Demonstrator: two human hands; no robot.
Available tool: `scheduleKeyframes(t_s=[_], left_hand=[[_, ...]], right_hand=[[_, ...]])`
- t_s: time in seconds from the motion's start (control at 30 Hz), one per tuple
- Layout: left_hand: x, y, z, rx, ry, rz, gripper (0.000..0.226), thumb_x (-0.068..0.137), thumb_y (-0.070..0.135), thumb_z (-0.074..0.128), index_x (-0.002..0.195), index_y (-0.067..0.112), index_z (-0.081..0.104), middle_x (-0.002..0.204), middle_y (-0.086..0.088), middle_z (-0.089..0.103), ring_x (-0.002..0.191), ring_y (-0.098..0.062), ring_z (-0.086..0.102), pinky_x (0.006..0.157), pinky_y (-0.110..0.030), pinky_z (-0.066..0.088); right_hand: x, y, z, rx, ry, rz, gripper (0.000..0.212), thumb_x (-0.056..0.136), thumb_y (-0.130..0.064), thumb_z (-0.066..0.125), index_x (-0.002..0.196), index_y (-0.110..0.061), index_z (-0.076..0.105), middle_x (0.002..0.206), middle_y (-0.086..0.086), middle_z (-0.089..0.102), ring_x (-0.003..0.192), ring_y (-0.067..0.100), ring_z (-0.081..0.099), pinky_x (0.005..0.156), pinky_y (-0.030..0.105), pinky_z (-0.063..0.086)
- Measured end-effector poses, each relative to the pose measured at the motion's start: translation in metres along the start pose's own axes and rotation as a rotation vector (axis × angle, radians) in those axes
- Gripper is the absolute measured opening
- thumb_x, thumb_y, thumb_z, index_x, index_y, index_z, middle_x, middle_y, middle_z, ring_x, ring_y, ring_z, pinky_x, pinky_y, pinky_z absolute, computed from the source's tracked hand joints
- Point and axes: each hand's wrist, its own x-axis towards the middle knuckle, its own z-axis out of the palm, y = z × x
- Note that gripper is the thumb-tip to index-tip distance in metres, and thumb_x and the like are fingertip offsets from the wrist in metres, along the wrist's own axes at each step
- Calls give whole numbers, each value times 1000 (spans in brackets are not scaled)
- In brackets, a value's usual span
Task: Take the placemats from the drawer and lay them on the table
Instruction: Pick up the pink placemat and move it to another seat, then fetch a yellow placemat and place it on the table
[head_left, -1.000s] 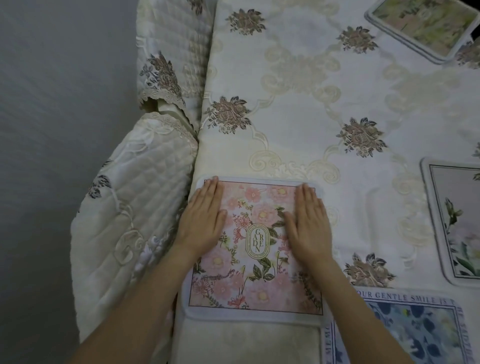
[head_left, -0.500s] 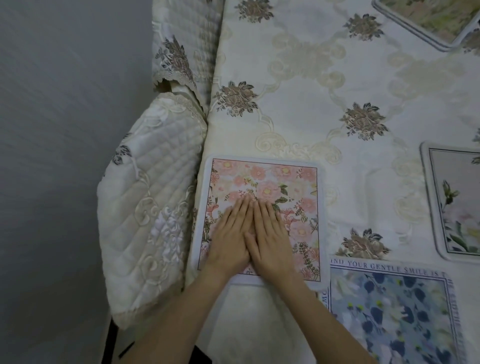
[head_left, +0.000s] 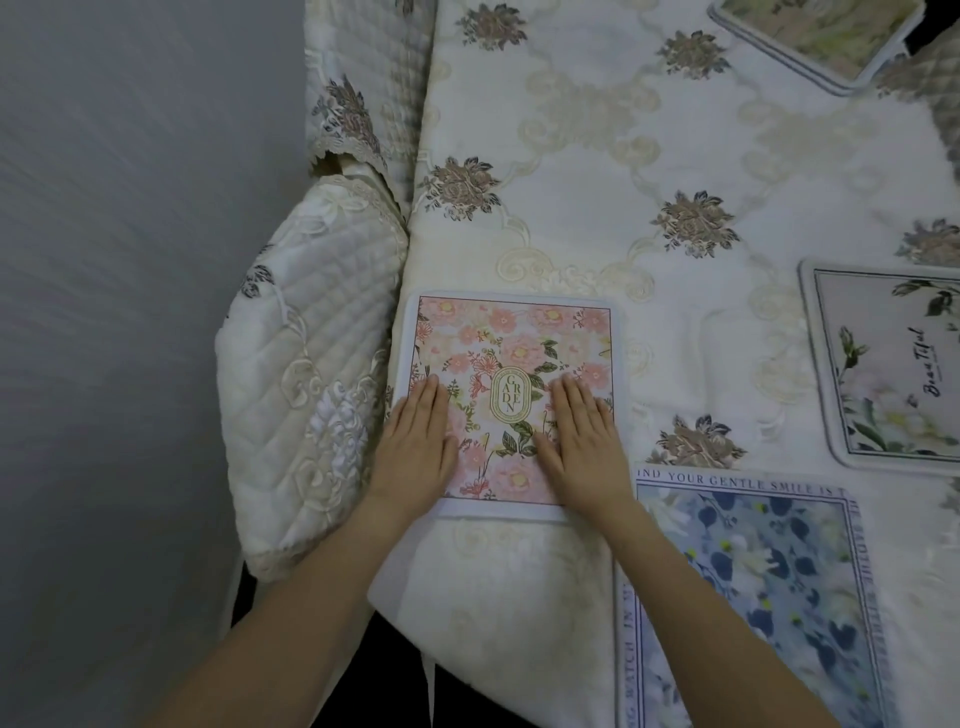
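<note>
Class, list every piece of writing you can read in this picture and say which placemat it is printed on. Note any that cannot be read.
"GARDEN": oval badge on the pink placemat.
"IND YOUR GENTLE SMILE IS": top border of the blue placemat, its start cut off.
"WATCH IN": its left border; the rest is blurred.
Its right border: too blurred.
"Beautiful": grey placemat; the small line beside it is unreadable.

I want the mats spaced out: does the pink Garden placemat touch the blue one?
Cannot tell. In the head view the right hand covers the pink placemat's corner nearest the blue placemat.
</note>
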Motion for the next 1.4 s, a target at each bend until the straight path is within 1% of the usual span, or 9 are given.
scheduleKeyframes(t_s=[0.03, 0.1, 0.2, 0.4, 0.53, 0.77, 0.9, 1.07, 1.4], left_hand=[[1, 4, -6, -3, -1, -11, 62, 95, 33, 22, 145, -2, 32, 153, -17, 29, 142, -28, 28, 116, -42, 26], [5, 13, -22, -12, -19, -3, 59, 94, 32, 25, 142, 0, 36, 149, -17, 37, 139, -30, 32, 115, -41, 27], [2, 24, -53, -114, -4, 42, 43, 98, 25, 34, 134, 7, 46, 128, -13, 56, 120, -28, 47, 104, -39, 37], [-55, 42, -122, -346, 70, 101, 34, 99, 24, 40, 124, 12, 58, 98, -5, 67, 91, -21, 59, 73, -40, 51], [-122, 45, -143, -386, 140, 246, 30, 100, 24, 41, 119, 12, 61, 98, -2, 66, 88, -16, 56, 68, -31, 43], [-216, 62, -134, -253, 179, 656, 44, 95, 30, 36, 123, 5, 59, 119, -9, 64, 109, -26, 57, 92, -39, 45], [-250, 66, -121, -110, 197, 836, 47, 95, 29, 38, 136, 10, 52, 139, -10, 52, 129, -31, 46, 107, -50, 35], [-285, 89, -89, -9, 90, 953, 47, 95, 31, 38, 138, 18, 51, 143, -6, 49, 135, -32, 41, 112, -52, 26], [-359, 309, -20, -9, -41, 1116, 48, 94, 37, 36, 136, 20, 52, 139, -7, 51, 131, -31, 44, 110, -50, 29]], right_hand=[[1, -1, -5, 39, -10, 5, 72, 94, -55, 11, 155, -16, 7, 160, -4, -2, 148, 11, -5, 120, 31, -7], [0, -10, -21, 172, 35, 58, 63, 95, -46, 23, 146, -12, 36, 153, 1, 35, 145, 22, 26, 118, 40, 13], [-20, -27, -49, 392, 232, 178, 31, 97, -23, 46, 124, -10, 58, 118, 8, 61, 113, 28, 53, 99, 40, 36], [-108, -60, -86, 341, 462, 170, 25, 94, -19, 51, 113, -10, 64, 109, 5, 67, 104, 22, 58, 96, 51, 44], [-186, -99, -94, 326, 576, 239, 27, 94, -22, 50, 114, -12, 65, 111, 3, 66, 104, 21, 56, 91, 35, 44], [-312, -146, -67, 308, 716, 484, 37, 93, -28, 50, 123, -11, 61, 123, 2, 62, 118, 21, 53, 100, 35, 41], [-385, -158, -41, 237, 734, 580, 47, 92, -36, 48, 132, -14, 55, 135, 0, 56, 137, 22, 38, 107, 36, 33], [-476, -155, -8, 176, 756, 749, 52, 92, -42, 43, 137, -17, 51, 137, 0, 53, 135, 20, 37, 109, 44, 33], [-655, -44, -2, 203, 786, 976, 51, 95, -39, 37, 135, -13, 54, 137, 3, 56, 134, 22, 43, 110, 47, 34]])
